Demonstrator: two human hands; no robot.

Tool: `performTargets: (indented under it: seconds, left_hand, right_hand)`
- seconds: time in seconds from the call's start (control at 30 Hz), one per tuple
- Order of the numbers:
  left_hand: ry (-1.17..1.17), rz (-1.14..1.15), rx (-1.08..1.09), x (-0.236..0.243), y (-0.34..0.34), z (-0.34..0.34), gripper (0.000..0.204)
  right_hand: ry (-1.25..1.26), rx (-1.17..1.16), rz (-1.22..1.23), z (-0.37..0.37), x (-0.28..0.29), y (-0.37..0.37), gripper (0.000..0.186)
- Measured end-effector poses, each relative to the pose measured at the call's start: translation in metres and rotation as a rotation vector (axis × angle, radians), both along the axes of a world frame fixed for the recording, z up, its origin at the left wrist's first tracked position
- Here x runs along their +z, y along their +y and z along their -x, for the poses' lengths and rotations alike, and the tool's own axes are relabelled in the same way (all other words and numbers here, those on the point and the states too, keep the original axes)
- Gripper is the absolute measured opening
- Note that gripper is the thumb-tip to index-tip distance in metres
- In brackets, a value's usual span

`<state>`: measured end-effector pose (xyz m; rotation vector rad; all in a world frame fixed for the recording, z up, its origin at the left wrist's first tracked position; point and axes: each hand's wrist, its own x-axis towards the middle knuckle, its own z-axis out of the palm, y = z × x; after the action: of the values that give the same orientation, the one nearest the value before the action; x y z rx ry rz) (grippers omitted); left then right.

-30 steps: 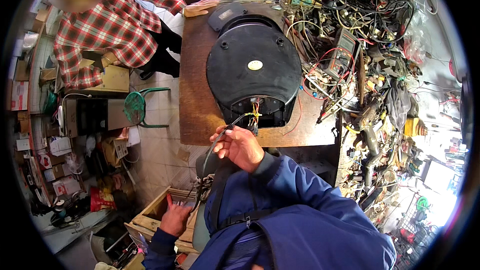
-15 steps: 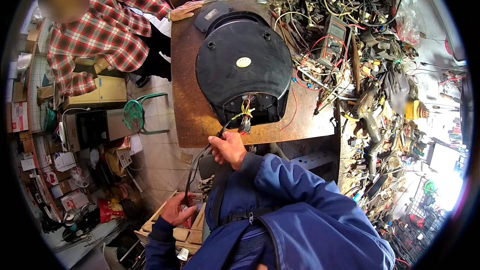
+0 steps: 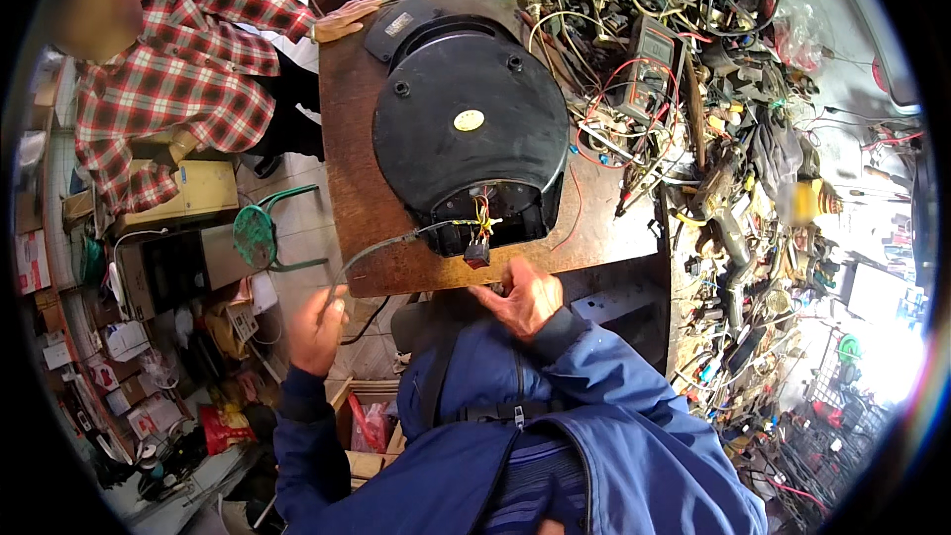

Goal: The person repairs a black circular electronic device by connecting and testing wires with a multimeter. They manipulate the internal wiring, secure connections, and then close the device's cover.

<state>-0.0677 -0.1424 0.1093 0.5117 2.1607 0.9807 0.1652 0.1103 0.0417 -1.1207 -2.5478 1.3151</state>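
Note:
A round black appliance housing (image 3: 466, 129) lies on the wooden table, with an opening at its near end. Yellow and red wires (image 3: 482, 210) come out of that opening to a small black switch-like part (image 3: 477, 255) hanging at the table edge. From the wires a dark cable (image 3: 396, 238) runs left to my left hand (image 3: 317, 330), whose fingers are closed on it beyond the table's left corner. My right hand (image 3: 525, 299) is at the near edge, just below the black part, not visibly touching it. Its thumb is stretched away from the partly bent fingers, and no held thing shows.
A person in a checked shirt (image 3: 188, 69) rests one hand on the table's (image 3: 347, 188) far left corner. Right of the housing lie a multimeter (image 3: 654, 64) with red leads and a heap of cables and tools. A green stool (image 3: 256, 238) stands to the left.
My right hand has let go of the cable and moved right along the table edge. My left hand has risen and moved left, drawing the cable out to the left.

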Motion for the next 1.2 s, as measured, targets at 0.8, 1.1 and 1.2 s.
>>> performTargets:
  seconds: [0.8, 1.1, 1.2]
  left_hand:
    - [0.139, -0.073, -0.347, -0.055, 0.127, 0.032, 0.054]
    - [0.455, -0.167, -0.407, -0.063, 0.166, -0.008, 0.039]
    - [0.457, -0.135, -0.362, -0.066, 0.165, -0.011, 0.027]
  right_hand:
    - [0.159, -0.12, -0.202, -0.004, -0.007, 0.059, 0.053]
    - [0.171, -0.102, 0.1, -0.002, 0.002, 0.094, 0.041]
    - [0.182, -0.066, 0.132, -0.003, -0.002, 0.1, 0.04]
